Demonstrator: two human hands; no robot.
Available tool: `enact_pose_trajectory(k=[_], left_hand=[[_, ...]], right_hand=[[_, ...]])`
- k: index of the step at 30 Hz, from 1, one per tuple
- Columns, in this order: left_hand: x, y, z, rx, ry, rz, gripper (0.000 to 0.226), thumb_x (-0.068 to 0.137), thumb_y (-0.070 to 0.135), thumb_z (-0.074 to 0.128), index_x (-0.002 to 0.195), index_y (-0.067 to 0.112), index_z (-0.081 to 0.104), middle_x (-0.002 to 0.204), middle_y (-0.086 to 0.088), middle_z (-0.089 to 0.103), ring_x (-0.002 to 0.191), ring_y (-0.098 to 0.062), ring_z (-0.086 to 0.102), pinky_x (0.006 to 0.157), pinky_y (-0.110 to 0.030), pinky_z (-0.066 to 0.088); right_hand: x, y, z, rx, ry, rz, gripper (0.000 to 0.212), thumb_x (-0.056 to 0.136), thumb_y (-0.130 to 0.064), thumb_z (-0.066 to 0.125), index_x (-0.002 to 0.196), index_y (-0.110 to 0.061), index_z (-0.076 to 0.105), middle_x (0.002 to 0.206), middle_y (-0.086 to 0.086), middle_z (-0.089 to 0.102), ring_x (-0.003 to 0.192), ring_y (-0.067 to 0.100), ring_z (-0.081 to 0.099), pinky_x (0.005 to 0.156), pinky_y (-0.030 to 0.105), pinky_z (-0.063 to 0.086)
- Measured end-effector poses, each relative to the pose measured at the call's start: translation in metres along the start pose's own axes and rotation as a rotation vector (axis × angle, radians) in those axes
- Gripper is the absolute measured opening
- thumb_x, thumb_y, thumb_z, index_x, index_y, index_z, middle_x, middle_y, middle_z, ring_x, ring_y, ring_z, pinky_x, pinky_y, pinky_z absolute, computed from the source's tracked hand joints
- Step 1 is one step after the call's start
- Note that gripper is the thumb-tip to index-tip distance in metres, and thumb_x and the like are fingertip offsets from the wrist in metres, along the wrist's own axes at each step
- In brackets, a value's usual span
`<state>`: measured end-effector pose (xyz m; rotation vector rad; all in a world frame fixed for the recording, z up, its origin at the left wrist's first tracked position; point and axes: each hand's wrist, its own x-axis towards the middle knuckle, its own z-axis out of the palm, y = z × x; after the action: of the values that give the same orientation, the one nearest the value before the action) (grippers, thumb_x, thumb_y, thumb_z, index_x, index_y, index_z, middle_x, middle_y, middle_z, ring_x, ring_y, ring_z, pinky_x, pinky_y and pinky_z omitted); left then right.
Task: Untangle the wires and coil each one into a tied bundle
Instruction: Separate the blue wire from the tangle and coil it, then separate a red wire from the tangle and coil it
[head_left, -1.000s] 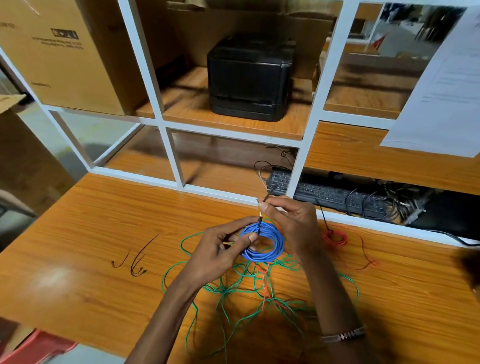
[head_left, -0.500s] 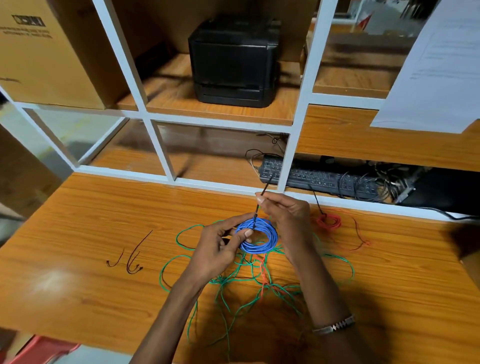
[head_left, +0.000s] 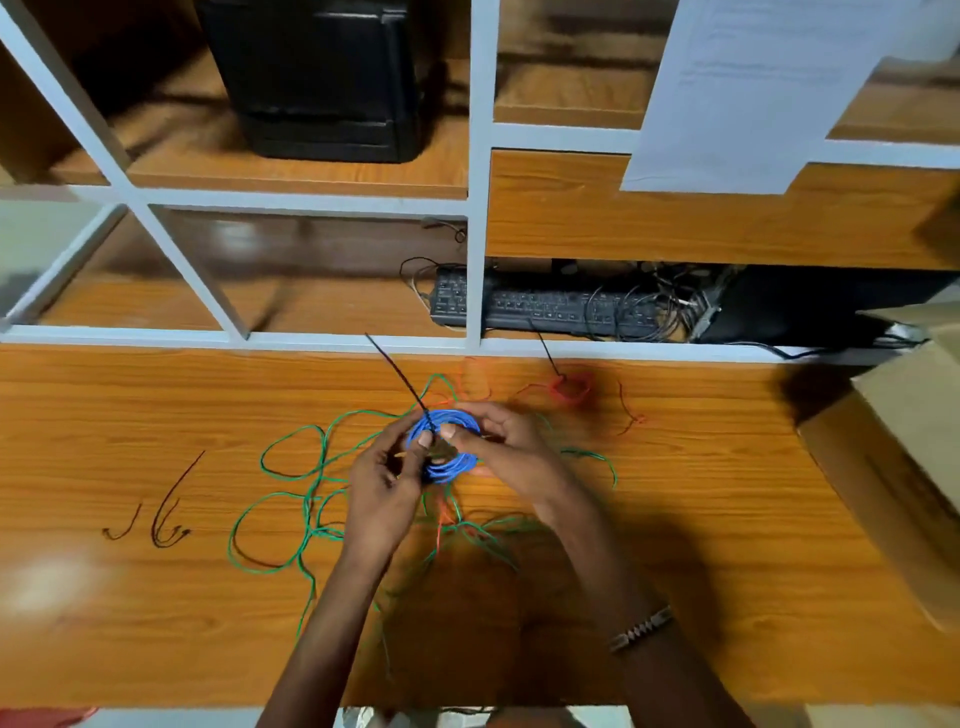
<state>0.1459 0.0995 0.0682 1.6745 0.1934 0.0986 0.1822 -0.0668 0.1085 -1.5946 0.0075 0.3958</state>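
A coiled blue wire (head_left: 451, 466) is held above the wooden table (head_left: 156, 415) between both hands. My left hand (head_left: 382, 486) pinches its left side. My right hand (head_left: 511, 449) grips its right side, thumb on the coil. A thin black tie (head_left: 397, 376) sticks up and to the left from the coil. A loose green wire (head_left: 291, 483) sprawls on the table under and left of my hands, tangled with an orange-red wire (head_left: 440, 514). A small red coil (head_left: 571, 387) with a black tie lies behind my right hand.
Two short dark tie pieces (head_left: 163, 512) lie at the left of the table. A cardboard box (head_left: 898, 447) stands at the right edge. Behind the table is a white shelf frame (head_left: 475, 208) with a black keyboard (head_left: 545, 306), cables and a black box (head_left: 322, 78).
The camera has tilted down and closer. My right hand has dropped from the black tie's top to the coil's right side. The tie now leans left, free above the coil.
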Motion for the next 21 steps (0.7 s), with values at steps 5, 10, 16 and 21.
enact_pose_trajectory(k=[5,10,16,21], left_hand=[[-0.004,-0.01,0.058,-0.078,-0.003,-0.057,0.043,0.088,0.056,0.071,0.124,0.032,0.073,0.107,-0.003,0.079,0.102,-0.037,0.075,0.089,-0.063,0.059],[-0.006,-0.017,0.125,-0.067,-0.037,-0.076,0.032,0.092,0.04,0.074,0.121,0.026,0.075,0.084,-0.007,0.075,0.07,-0.01,0.064,0.071,-0.04,0.054],[0.02,-0.022,0.21,-0.05,-0.115,-0.177,0.035,0.093,0.058,0.065,0.121,0.037,0.058,0.082,-0.012,0.071,0.065,-0.024,0.065,0.061,-0.037,0.05],[0.051,-0.051,0.273,0.166,-0.241,-0.233,0.013,0.095,0.027,0.06,0.103,0.033,0.051,0.094,-0.008,0.078,0.074,-0.03,0.077,0.07,-0.052,0.061]], right_hand=[[-0.018,0.023,-0.055,0.085,-0.024,0.141,0.025,0.093,-0.024,0.076,0.118,-0.026,0.071,0.112,-0.005,0.077,0.1,0.006,0.073,0.081,0.031,0.059],[-0.02,0.044,-0.118,0.195,0.097,0.236,0.027,0.09,-0.014,0.078,0.112,-0.016,0.064,0.109,-0.002,0.076,0.093,0.011,0.074,0.075,0.028,0.06],[-0.006,0.057,-0.197,0.252,0.38,0.289,0.017,0.091,-0.004,0.074,0.094,-0.016,0.062,0.099,0.005,0.069,0.082,0.015,0.066,0.064,0.027,0.056],[0.006,0.074,-0.273,0.462,0.756,0.302,0.032,0.089,-0.012,0.079,0.117,-0.006,0.066,0.116,0.016,0.07,0.094,0.021,0.069,0.065,0.028,0.06]])
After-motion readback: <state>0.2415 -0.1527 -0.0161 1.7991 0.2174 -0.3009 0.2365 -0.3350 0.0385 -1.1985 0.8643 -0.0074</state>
